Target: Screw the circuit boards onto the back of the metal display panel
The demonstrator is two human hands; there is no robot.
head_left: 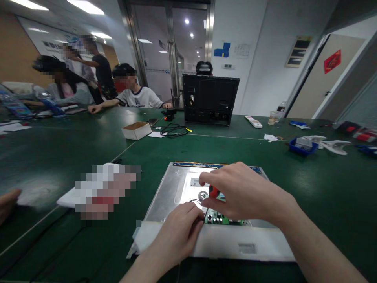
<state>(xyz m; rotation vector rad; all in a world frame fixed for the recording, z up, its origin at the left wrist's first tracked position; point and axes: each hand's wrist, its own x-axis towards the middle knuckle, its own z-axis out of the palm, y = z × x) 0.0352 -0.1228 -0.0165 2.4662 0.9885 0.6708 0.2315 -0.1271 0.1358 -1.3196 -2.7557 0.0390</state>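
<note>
A flat silver metal panel, like the back of a display, lies on the green table in front of me. It bears a green circuit board near its lower middle and a narrow blue circuit strip along its far edge. My right hand is closed around the red and black handle of a screwdriver, above the board; its tip is hidden. Close by, my left hand rests on the panel with bent fingers beside a thin dark wire. Whatever its fingertips pinch is hidden.
A black monitor housing stands upright across the table, with a person behind it. Farther left are a small open box and black cables. A blue tray lies at right. Another person's hand enters at the left edge.
</note>
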